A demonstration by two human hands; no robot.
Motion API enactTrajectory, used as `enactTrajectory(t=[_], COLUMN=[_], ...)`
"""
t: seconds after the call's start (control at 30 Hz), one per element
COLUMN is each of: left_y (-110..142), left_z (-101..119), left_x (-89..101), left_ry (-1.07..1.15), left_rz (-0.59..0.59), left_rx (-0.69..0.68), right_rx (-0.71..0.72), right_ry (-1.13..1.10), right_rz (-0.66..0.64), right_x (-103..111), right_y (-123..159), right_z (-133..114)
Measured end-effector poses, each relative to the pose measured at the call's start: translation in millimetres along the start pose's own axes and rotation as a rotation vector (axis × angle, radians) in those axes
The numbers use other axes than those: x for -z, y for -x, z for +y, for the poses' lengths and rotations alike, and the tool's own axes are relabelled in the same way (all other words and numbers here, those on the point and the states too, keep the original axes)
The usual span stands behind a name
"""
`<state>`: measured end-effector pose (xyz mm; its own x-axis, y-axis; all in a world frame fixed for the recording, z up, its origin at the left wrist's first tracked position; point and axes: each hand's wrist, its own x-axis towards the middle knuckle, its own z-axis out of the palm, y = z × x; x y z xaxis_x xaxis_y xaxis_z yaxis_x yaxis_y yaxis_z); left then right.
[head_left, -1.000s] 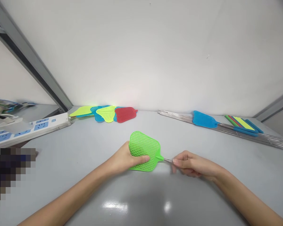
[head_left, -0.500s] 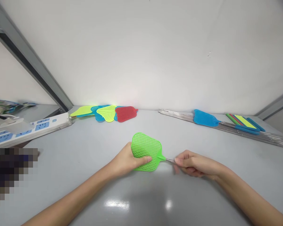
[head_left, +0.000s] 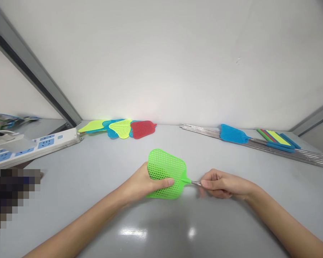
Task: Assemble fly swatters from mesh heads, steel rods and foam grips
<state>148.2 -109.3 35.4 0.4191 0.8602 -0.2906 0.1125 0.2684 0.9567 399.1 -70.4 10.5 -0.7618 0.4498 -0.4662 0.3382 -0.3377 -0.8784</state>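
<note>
A green perforated fly swatter head (head_left: 167,165) is held up over the middle of the table. My left hand (head_left: 145,182) grips it, thumb on the near face and the fingers behind it, partly showing through the holes. From the neck of the head a thin metal rod (head_left: 196,183) runs to the right. My right hand (head_left: 220,183) pinches this rod between thumb and forefinger close to the neck. Whatever length of rod lies past the right fingers is hidden by the hand.
Against the wall lie overlapping yellow, blue and red swatter heads (head_left: 143,129). At the right, a blue swatter (head_left: 233,134) rests on several metal rods (head_left: 258,146), near coloured tubes (head_left: 280,139). A white power strip (head_left: 61,138) stands at the left on the grey table (head_left: 102,157).
The green head tilts slightly more toward the camera, and my right hand has shifted a little to the right along with the rod. Both hands keep their grip.
</note>
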Motion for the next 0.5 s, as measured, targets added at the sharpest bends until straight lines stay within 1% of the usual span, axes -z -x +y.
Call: enactTrajectory(t=[0.1,0.27,0.5], left_y=[-0.8,-1.4,-0.5], left_z=[0.2,1.4,5.7], left_x=[1.1,1.9,7.4], left_ry=[-0.002,0.007,0.0], left_rz=[0.023,0.03,-0.033], left_rx=[0.011,0.031,0.044], right_rx=[0.008,0.002,-0.005], right_ry=[-0.001,-0.003,0.035], right_rz=[0.02,0.031,0.036], right_x=[-2.1,-4.2,-4.3], right_y=[-0.1,1.2,0.0], right_z=[-0.3,-2.6,-2.7])
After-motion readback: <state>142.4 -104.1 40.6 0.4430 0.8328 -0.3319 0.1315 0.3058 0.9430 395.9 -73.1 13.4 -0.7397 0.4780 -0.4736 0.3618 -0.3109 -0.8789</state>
